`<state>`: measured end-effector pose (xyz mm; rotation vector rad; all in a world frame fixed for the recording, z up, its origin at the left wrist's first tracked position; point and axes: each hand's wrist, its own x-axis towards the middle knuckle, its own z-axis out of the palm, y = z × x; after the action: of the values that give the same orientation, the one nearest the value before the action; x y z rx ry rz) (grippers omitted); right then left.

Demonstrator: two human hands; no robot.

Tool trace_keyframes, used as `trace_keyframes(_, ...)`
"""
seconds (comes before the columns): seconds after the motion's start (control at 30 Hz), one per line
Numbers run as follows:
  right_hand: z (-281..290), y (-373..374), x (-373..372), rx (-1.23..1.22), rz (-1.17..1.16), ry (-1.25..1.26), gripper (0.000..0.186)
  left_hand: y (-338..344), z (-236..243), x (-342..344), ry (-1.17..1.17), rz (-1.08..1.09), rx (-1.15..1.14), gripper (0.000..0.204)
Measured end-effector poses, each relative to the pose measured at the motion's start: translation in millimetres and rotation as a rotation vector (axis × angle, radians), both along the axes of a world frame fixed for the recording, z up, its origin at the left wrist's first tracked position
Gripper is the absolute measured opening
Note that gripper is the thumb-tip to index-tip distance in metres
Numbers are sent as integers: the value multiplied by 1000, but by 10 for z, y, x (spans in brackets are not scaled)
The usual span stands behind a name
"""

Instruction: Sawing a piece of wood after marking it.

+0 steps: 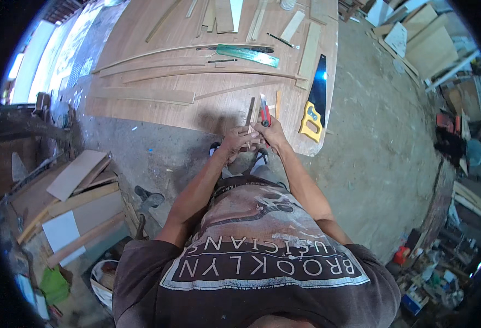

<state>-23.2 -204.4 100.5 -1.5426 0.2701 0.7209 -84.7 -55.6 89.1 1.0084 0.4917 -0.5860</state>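
At the table's near edge, my left hand is closed on a thin wooden strip that points up and away from me. Beside it, my right hand grips a red utility knife, blade upward, close against the strip. A short orange-brown strip lies just beyond my right hand. To the right, a handsaw with a yellow handle rests on the wooden table. Where my fingers meet the strip is partly hidden.
Wood strips, a green transparent rectangle and pencils lie across the table. Scrap boards are piled at left, with more boards at upper right and clutter at lower right. A concrete floor surrounds the table.
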Motion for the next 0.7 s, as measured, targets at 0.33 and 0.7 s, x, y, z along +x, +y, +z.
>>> trace_keyframes(0.33, 207, 273, -222, 120, -56, -16, 17, 491, 59, 28, 37, -181, -65, 30)
trace_keyframes(0.7, 257, 265, -155, 144, 25, -34, 15, 634, 34, 227, -39, -373, -64, 39)
